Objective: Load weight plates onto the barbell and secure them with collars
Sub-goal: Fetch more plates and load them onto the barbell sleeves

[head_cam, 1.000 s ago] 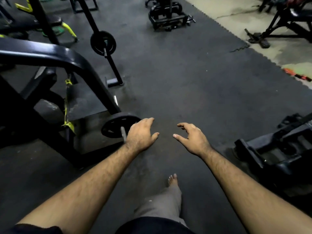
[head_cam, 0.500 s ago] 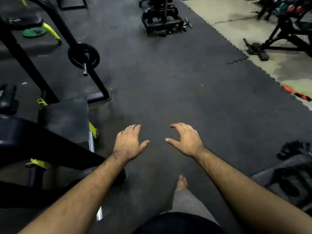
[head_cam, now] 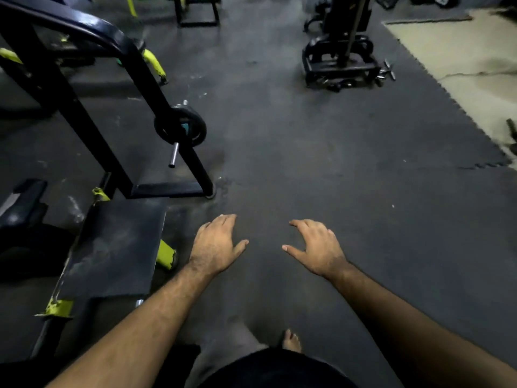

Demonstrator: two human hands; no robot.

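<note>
A black weight plate (head_cam: 181, 129) sits on a steel peg (head_cam: 174, 158) of the black machine frame at the upper left. My left hand (head_cam: 215, 245) and my right hand (head_cam: 316, 247) hover side by side above the dark rubber floor, palms down, fingers relaxed, holding nothing. Both hands are well below and to the right of the plate. A short steel bar end (head_cam: 139, 303) pokes out beside my left forearm. No collar is visible.
A black and yellow bench machine (head_cam: 112, 247) fills the lower left. Its angled frame (head_cam: 140, 74) rises at upper left. Another machine base (head_cam: 341, 65) with small metal parts stands at the top centre-right. Bare concrete (head_cam: 461, 65) borders the mats at right. My bare foot (head_cam: 291, 340) is at the bottom.
The view has moved forward and left: the plate on the frame peg has come closer to the centre and the near plate has left the view. Both hands stay empty and spread.
</note>
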